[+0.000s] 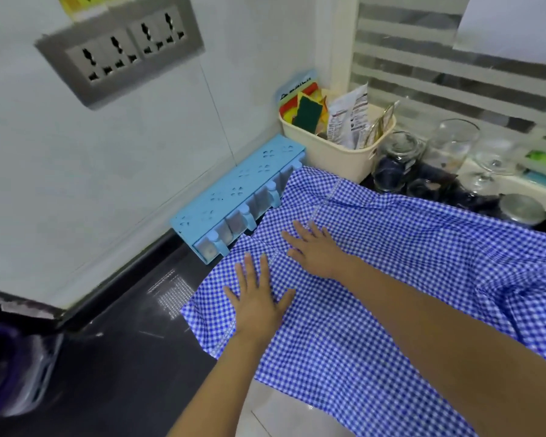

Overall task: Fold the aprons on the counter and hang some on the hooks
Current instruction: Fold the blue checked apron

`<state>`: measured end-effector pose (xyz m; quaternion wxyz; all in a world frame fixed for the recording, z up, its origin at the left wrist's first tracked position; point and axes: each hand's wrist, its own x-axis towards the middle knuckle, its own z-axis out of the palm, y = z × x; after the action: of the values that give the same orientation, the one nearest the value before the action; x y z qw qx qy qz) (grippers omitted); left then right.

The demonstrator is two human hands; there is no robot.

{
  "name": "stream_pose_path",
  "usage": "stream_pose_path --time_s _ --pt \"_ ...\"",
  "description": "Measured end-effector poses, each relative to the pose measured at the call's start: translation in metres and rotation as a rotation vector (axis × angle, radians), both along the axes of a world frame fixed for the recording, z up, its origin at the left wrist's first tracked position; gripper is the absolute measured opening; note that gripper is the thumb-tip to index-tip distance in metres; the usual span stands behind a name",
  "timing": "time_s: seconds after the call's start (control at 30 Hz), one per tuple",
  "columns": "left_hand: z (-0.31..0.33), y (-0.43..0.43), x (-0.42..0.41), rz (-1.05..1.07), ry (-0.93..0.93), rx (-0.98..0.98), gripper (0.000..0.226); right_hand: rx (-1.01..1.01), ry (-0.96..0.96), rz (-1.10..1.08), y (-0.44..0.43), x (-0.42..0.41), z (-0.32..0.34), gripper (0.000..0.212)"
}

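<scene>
Your left hand [259, 305] and right hand [317, 249] lay flat, fingers straight, gripping nothing — the apron [375, 279] spread under your fingertips on the counter [123, 342], folding barely begun, none visibly hung.

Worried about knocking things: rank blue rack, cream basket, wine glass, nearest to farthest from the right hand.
1. Blue rack, just left of the right hand.
2. Cream basket, behind, in the corner.
3. Wine glass, far back right.
</scene>
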<state>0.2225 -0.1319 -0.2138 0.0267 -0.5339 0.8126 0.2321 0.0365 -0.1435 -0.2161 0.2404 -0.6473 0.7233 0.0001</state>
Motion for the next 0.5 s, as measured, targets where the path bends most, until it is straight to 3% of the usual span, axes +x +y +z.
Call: stream_pose_path --time_s 0.1,0.2,0.3,0.4,0.5 --pt "0.000 -0.002 -0.013 -0.160 0.010 -0.004 0.080 -0.169 -0.154 -0.020 0.016 0.000 0.003 0.052" --pt "0.001 -0.010 -0.029 -0.202 -0.053 0.037 0.078 -0.298 -0.087 -0.101 0.028 -0.018 0.003 0.048" --pt "0.001 -0.020 -0.040 -0.201 -0.148 0.078 0.085 -0.273 0.015 -0.116 0.024 -0.044 0.009 0.048" --pt "0.001 -0.031 -0.040 -0.293 -0.180 0.124 0.086 -0.218 0.041 0.038 0.017 -0.059 0.009 0.046" --pt "0.003 -0.037 -0.031 -0.402 -0.163 0.170 0.084 -0.311 -0.081 0.022 0.004 -0.055 0.008 0.044"
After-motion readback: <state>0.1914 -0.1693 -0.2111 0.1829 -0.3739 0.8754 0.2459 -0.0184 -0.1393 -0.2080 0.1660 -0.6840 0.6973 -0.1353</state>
